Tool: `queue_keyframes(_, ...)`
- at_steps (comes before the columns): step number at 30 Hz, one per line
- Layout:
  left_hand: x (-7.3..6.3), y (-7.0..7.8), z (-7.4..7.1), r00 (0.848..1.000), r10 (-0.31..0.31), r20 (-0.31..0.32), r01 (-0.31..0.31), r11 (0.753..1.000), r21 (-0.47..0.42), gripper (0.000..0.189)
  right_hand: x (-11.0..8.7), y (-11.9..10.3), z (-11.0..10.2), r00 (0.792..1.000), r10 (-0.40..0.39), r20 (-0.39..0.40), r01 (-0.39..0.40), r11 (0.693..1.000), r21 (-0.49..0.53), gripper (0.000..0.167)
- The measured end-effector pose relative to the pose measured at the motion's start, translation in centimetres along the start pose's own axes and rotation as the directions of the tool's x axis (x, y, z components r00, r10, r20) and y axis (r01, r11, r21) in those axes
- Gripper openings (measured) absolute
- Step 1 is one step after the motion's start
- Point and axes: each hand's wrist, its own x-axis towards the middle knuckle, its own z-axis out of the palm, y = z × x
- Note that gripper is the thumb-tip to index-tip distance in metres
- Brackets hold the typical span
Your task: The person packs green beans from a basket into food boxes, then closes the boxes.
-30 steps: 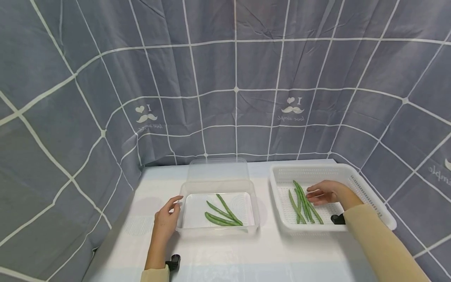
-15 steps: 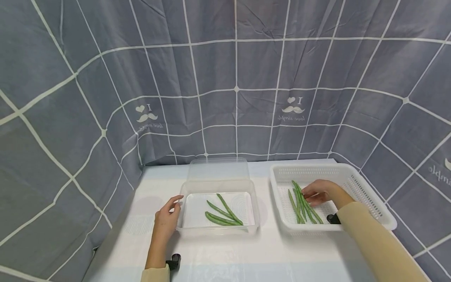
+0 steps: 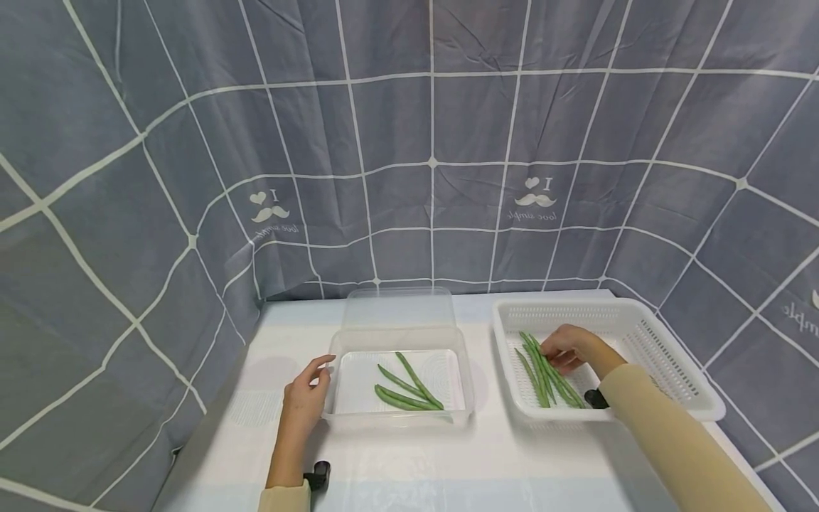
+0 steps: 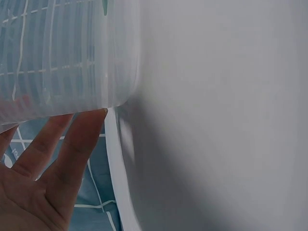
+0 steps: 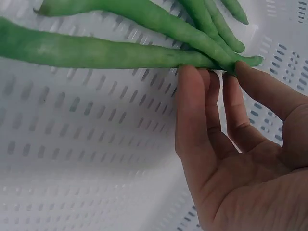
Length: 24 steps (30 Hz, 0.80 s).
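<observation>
Against the frame of half a second ago, notice first a small shift of the green beans [image 5: 163, 25] inside the white basket [image 3: 662, 355]: now lying somewhat more to the left, closer to the left wall, in a loose bundle on the basket floor. Notice also the right hand [image 3: 566, 348] gone leftward together with them, with its sleeve following, and with fingers more bent than one second ago, when held looser at the edge of the bundle. In the right wrist view, see these fingers half closed, with tips on the edge of the beans and gaps left between; cannot tell between a real grip on some bean and a simple touch. Around the left hand [image 3: 305, 400], find all as before: fingers spread apart and softly bent, rather wide, closed around nothing, with tips at the left wall of the clear box [image 3: 399, 339]. Inside this box, see further bean pods [image 3: 421, 385] in a fan, with ends meeting near the front right corner, in the same arrangement as earlier. Just behind the box, see a clear lid [image 3: 398, 311], also unmoved, on the pale table [image 3: 486, 462], and at the back, a grey curtain [image 3: 397, 199] with white lines.
</observation>
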Motion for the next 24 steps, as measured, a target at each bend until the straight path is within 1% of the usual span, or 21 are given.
queue_keyframes(4,-0.02,-0.01,0.05,1.000,0.005,-0.001,-0.005,1.000,-0.003,0.037,-0.03,-0.18,0.09,1.000,-0.008,-0.017,0.008,1.000,-0.017,0.013)
queue_keyframes(8,-0.08,-0.01,0.03,1.000,0.006,0.001,-0.006,1.000,-0.005,0.037,0.02,-0.33,0.09,1.000,-0.025,-0.015,0.025,1.000,0.013,0.014)
queue_keyframes(12,-0.15,0.05,0.01,1.000,0.006,0.004,-0.006,1.000,-0.003,0.037,-0.03,-0.50,-0.01,0.999,-0.039,0.013,0.038,0.996,0.081,0.015)
queue_keyframes(16,-0.21,0.08,0.03,1.000,0.006,0.005,-0.006,1.000,0.001,0.038,-0.18,-0.58,-0.10,0.997,-0.068,0.044,0.060,0.984,0.166,0.015)
queue_keyframes(19,-0.24,0.08,0.05,1.000,0.007,0.004,-0.007,1.000,0.002,0.038,-0.34,-0.62,-0.13,0.994,-0.088,0.057,0.072,0.969,0.237,0.015)
queue_keyframes(24,-0.23,0.07,0.09,1.000,0.009,0.002,-0.009,1.000,0.008,0.038,-0.37,-0.72,-0.11,0.986,-0.144,0.083,0.108,0.934,0.340,0.014)
